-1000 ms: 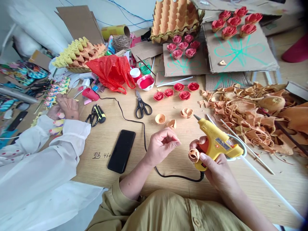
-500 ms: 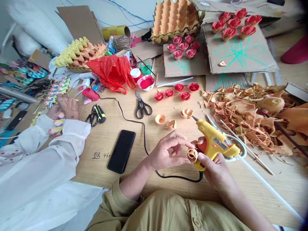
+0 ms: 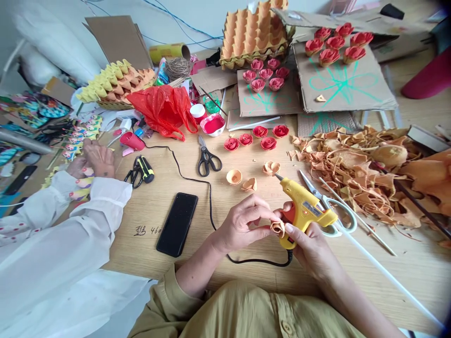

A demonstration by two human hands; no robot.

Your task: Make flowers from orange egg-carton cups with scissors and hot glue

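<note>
A small rosette of orange-tan curled petals [image 3: 277, 228] is pinched between the thumb and fingertips of my left hand [image 3: 241, 224]. My right hand [image 3: 313, 246] is wrapped around a yellow hot glue gun [image 3: 303, 203], and its thumb also presses on the rosette's edge. The gun's nozzle points up and left, away from the rosette, and a long white glue stick [image 3: 382, 270] trails from its back. Just beyond my hands lie a tan cup shape [image 3: 234, 177], a loose petal piece [image 3: 250, 184] and an open tan flower [image 3: 271, 168]. Part of my right fingers is hidden behind the gun.
White-handled scissors [image 3: 340, 213] and a thin stick [image 3: 362, 220] lie right of the gun, before a heap of tan scraps [image 3: 355, 164]. Black scissors [image 3: 208, 159], a phone [image 3: 177, 224] and red flowers [image 3: 260, 132] lie around. Another person's hands [image 3: 98, 159] work at left.
The view has shifted slightly. My hands, the rosette and the glue gun have moved a little left, and more of the white-handled scissors shows. Both grips are the same.
</note>
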